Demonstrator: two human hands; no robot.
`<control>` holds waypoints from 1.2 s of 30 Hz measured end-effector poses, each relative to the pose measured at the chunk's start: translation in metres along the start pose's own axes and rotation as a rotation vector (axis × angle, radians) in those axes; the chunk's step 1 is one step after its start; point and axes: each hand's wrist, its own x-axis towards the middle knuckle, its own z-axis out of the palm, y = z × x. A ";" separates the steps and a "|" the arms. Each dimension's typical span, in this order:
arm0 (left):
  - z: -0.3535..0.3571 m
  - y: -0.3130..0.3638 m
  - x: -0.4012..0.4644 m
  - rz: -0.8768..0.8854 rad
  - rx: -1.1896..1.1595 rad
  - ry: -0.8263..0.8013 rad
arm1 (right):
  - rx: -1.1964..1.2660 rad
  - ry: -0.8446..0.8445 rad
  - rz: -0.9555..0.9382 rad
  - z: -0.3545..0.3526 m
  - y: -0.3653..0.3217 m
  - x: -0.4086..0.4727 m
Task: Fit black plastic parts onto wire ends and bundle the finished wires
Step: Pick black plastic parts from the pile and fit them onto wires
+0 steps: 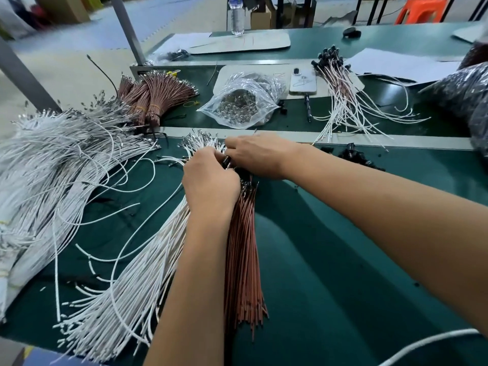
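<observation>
Between the two sets of fingertips sits a black plastic part [226,161], pinched by the right hand [257,157], while the left hand [210,184] clenches white wires [137,281] and brown wires [241,260] trailing toward the person.

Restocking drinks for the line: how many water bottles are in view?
1. The bottle stands upright at the far end of the bench, on a pale mat, beyond the clear bag. Others may be hidden outside the frame.

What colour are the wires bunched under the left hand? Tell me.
Reddish-brown wires, beside white wires; the head view shows them best.
</observation>
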 end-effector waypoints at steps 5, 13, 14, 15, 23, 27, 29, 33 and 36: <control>-0.002 0.004 -0.003 0.066 0.093 0.057 | 0.037 0.266 0.067 -0.010 0.020 -0.024; -0.009 0.049 -0.029 0.228 -0.246 -0.163 | 0.173 0.678 0.432 -0.041 0.083 -0.099; -0.008 0.054 -0.034 0.219 -0.314 -0.198 | 0.179 0.712 0.474 -0.043 0.089 -0.110; -0.005 0.061 -0.039 0.201 -0.392 -0.246 | 0.192 0.746 0.511 -0.045 0.092 -0.122; 0.018 0.118 -0.075 0.043 -0.944 -0.461 | 0.873 0.871 0.704 -0.002 0.047 -0.197; 0.030 0.142 -0.084 0.115 -0.963 -0.491 | 0.889 0.862 0.752 0.026 0.010 -0.219; 0.041 0.147 -0.087 0.058 -0.999 -0.539 | 0.836 0.832 0.784 0.034 0.003 -0.225; 0.064 0.146 -0.092 -0.153 -1.112 -0.574 | 0.736 0.812 0.817 0.032 0.003 -0.233; 0.072 0.141 -0.090 -0.258 -1.315 -0.667 | 0.805 0.757 0.743 0.029 0.005 -0.232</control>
